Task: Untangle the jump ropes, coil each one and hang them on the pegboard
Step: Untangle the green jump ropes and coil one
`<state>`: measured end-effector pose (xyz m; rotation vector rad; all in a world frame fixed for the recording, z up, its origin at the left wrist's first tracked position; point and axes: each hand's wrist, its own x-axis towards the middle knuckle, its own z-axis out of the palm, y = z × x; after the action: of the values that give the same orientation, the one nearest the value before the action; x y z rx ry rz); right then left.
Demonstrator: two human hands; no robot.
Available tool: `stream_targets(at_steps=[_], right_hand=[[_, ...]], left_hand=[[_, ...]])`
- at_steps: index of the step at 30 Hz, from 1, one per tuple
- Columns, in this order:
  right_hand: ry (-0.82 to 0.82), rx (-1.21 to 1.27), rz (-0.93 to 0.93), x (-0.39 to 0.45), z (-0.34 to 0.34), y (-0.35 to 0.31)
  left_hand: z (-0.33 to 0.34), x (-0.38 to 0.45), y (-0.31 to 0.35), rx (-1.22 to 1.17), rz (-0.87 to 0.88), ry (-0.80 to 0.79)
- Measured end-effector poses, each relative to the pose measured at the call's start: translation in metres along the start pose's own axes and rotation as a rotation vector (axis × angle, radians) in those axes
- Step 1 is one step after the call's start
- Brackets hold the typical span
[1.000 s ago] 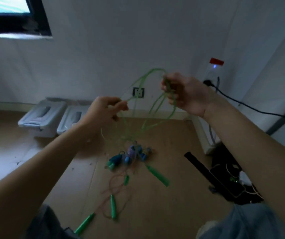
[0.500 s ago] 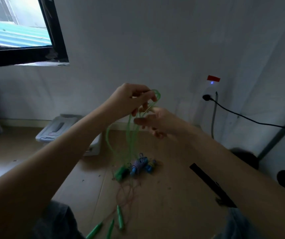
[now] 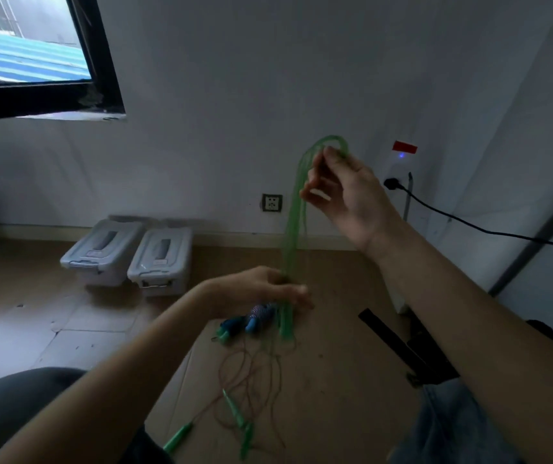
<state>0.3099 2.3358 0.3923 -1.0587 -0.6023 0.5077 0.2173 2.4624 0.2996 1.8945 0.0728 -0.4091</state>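
A green jump rope (image 3: 293,229) hangs in several long loops. My right hand (image 3: 342,189) is raised and pinches the top of the loops. My left hand (image 3: 265,288) is lower and grips the same strands near their lower end. Below on the floor lie blue rope handles (image 3: 255,318), a thin brown rope (image 3: 251,373) in loose tangles, and green handles (image 3: 238,416) near my knees. No pegboard is in view.
Two grey lidded plastic boxes (image 3: 128,252) stand by the wall at left. A black cable (image 3: 469,222) runs from a wall plug at right. Black flat objects (image 3: 399,343) lie on the floor at right. A window (image 3: 34,55) is at top left.
My right hand rose and took the top of the green loops. My left hand dropped down along the strands, stretching the loops long and straight.
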Motion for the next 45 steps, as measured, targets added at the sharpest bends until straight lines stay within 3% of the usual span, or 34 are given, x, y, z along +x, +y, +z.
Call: stream_targets(at_steps=[3,7,9,11,14,16,18,21,24,28,31,36,38,42,45], right_hand=[[0.196,-0.016,-0.066,0.005,-0.023,0.002],[0.359,-0.158,-0.073,0.009,-0.058,0.013],[0.239,-0.305,0.148,0.002,-0.070,0.023],[-0.010,-0.414,0.430,-0.011,-0.074,0.039],[-0.245,-0.365,0.580,-0.025,-0.059,0.062],[-0.303,-0.318,0.532,-0.029,-0.042,0.073],[-0.309,-0.425,0.393,-0.030,-0.025,0.079],[-0.142,-0.592,0.243,-0.026,-0.017,0.077],[0.003,-0.606,0.237,-0.022,-0.028,0.070],[0.063,-0.578,0.251,-0.022,-0.040,0.064],[0.017,-0.519,0.278,-0.023,-0.040,0.060],[0.005,-0.561,0.227,-0.019,-0.034,0.056],[0.019,-0.606,0.220,-0.017,-0.034,0.054],[0.010,-0.411,0.284,-0.013,-0.033,0.048],[0.008,-0.365,0.269,-0.011,-0.031,0.041]], left_hand=[[0.007,0.002,-0.021,-0.091,-0.063,0.072],[-0.019,-0.005,-0.003,-0.187,-0.004,0.222],[-0.029,-0.009,0.016,-0.237,0.067,0.335],[-0.035,-0.012,0.037,-0.321,0.149,0.396],[-0.037,-0.011,0.060,-0.445,0.240,0.422],[-0.035,-0.008,0.067,-0.548,0.259,0.441],[-0.031,-0.005,0.067,-0.580,0.260,0.462],[-0.032,-0.003,0.058,-0.499,0.207,0.509],[-0.037,-0.007,0.041,-0.340,0.076,0.548],[-0.045,-0.018,0.018,-0.318,-0.103,0.400],[-0.043,-0.018,0.003,-0.132,-0.147,0.298],[-0.030,-0.003,-0.020,0.284,-0.231,0.399],[-0.032,-0.005,-0.022,0.179,-0.244,0.359],[-0.027,-0.017,-0.029,-0.310,-0.133,-0.065],[-0.013,-0.013,-0.045,-0.551,-0.050,-0.114]])
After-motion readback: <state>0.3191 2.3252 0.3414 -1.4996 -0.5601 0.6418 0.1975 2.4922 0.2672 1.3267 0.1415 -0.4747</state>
